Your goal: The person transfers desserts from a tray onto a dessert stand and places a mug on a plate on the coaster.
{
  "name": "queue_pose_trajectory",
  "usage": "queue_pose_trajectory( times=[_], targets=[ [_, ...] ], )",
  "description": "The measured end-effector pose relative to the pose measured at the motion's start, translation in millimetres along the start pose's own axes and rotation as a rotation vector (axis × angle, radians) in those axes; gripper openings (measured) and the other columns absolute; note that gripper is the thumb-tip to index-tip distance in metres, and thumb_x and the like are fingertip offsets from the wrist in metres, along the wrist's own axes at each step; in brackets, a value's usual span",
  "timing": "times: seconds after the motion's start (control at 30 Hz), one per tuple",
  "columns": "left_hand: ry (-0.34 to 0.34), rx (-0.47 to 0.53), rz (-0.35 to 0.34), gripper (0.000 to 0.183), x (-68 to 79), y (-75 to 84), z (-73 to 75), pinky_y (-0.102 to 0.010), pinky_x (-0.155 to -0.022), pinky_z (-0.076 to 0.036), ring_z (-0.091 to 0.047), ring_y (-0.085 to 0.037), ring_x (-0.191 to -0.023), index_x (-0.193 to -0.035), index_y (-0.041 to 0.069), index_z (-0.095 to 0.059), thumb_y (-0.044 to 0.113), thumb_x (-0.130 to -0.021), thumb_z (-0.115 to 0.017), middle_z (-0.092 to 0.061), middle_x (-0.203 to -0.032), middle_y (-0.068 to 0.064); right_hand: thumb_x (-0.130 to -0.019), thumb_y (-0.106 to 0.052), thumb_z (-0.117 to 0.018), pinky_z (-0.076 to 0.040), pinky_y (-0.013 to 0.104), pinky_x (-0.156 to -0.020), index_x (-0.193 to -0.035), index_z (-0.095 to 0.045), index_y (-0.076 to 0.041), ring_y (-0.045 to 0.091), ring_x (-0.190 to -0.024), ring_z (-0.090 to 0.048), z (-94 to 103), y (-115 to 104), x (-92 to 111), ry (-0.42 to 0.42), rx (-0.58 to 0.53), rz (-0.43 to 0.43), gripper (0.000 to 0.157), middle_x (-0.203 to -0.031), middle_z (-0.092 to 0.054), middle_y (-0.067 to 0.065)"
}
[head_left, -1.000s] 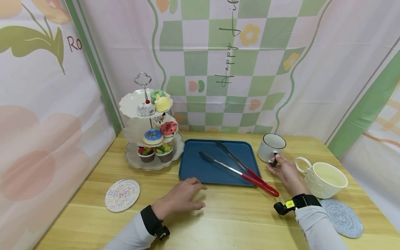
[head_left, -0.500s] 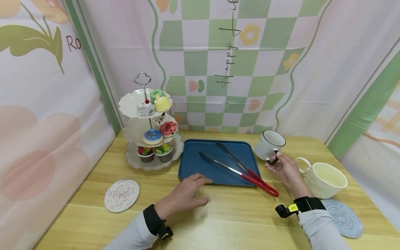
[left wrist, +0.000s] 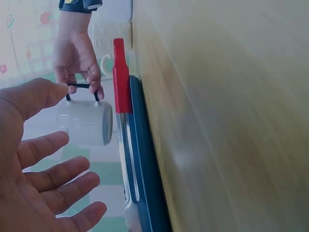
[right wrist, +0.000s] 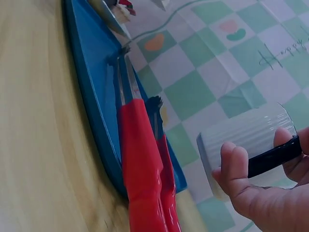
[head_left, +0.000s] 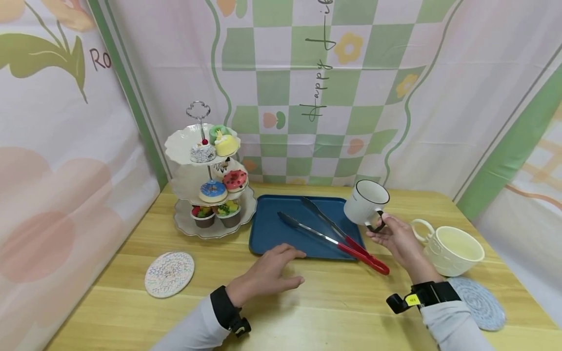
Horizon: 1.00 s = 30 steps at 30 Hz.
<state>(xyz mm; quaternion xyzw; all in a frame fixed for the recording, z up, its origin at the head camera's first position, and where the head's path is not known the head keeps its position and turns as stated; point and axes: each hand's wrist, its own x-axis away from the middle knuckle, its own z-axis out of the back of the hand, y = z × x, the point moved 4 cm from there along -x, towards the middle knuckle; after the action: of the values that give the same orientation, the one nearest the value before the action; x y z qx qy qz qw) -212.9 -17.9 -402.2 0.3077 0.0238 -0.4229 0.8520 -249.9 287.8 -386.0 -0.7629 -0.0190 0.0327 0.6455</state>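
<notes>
My right hand (head_left: 397, 239) grips the black handle (right wrist: 274, 157) of a white mug (head_left: 365, 204) with a dark rim. In the left wrist view the mug (left wrist: 84, 122) hangs off the table, beside the tray's right end. My left hand (head_left: 269, 272) is held over the table before the tray's front edge, its fingers spread and nothing in them. Red-handled tongs (head_left: 335, 239) lie across the blue tray (head_left: 268, 239), their handles sticking out past its front right corner.
At the left stands a three-tier stand (head_left: 180, 146) with toy cakes, donuts and cups. A speckled coaster (head_left: 169, 274) lies in front of it. On the right are a cream mug (head_left: 452, 251) and a grey-blue coaster (head_left: 478, 302). Patterned cloth (head_left: 307, 87) hangs behind.
The white mug has risen off the table and moved left toward the tray in my right hand. My left hand has shifted slightly right.
</notes>
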Motion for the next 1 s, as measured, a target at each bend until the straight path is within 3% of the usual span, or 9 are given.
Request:
queue_pose_trajectory(
  times=[0.27,0.6,0.73,1.0],
  targets=[
    [0.034,0.080,0.007,0.050,-13.0,2.9,-8.7,-0.030,-0.091,-0.043,-0.050,-0.017,-0.112,-0.130,0.010,-0.052,0.033,-0.088,-0.064,-0.052,-0.122,-0.002,-0.101,-0.028,-0.041,-0.054,0.030,-0.071,-0.086,-0.051,-0.002,0.022,-0.080,-0.064,-13.8,-1,11,-0.050,0.078,0.019,0.032,-0.086,-0.058,0.013],
    [0.099,0.232,0.149,0.058,-19.9,2.6,-12.8,-0.037,-0.092,-0.044,-0.047,-0.020,-0.117,-0.136,0.009,-0.043,0.027,-0.087,-0.066,-0.050,-0.128,-0.011,-0.103,-0.026,-0.033,-0.052,0.028,-0.063,-0.084,-0.045,0.001,0.021,-0.075,-0.062,-35.3,3,28,-0.092,0.172,-0.016,0.035,-0.089,-0.057,0.021],
    [0.125,0.305,0.194,0.060,-18.4,0.6,-11.1,-0.039,-0.092,-0.044,-0.048,-0.024,-0.117,-0.137,0.010,-0.041,0.026,-0.086,-0.068,-0.049,-0.128,-0.013,-0.103,-0.025,-0.032,-0.051,0.027,-0.061,-0.082,-0.045,-0.001,0.020,-0.074,-0.062,-44.3,5,36,-0.152,0.161,-0.020,0.034,-0.087,-0.052,0.017],
    [0.155,0.398,0.264,0.062,-12.0,-4.0,-5.4,-0.043,-0.090,-0.045,-0.049,-0.027,-0.117,-0.136,0.011,-0.043,0.027,-0.083,-0.071,-0.050,-0.129,-0.013,-0.103,-0.023,-0.033,-0.051,0.026,-0.064,-0.079,-0.048,-0.007,0.017,-0.078,-0.062,-57.1,5,48,-0.303,0.126,-0.012,0.032,-0.094,-0.061,0.016]
  ],
)
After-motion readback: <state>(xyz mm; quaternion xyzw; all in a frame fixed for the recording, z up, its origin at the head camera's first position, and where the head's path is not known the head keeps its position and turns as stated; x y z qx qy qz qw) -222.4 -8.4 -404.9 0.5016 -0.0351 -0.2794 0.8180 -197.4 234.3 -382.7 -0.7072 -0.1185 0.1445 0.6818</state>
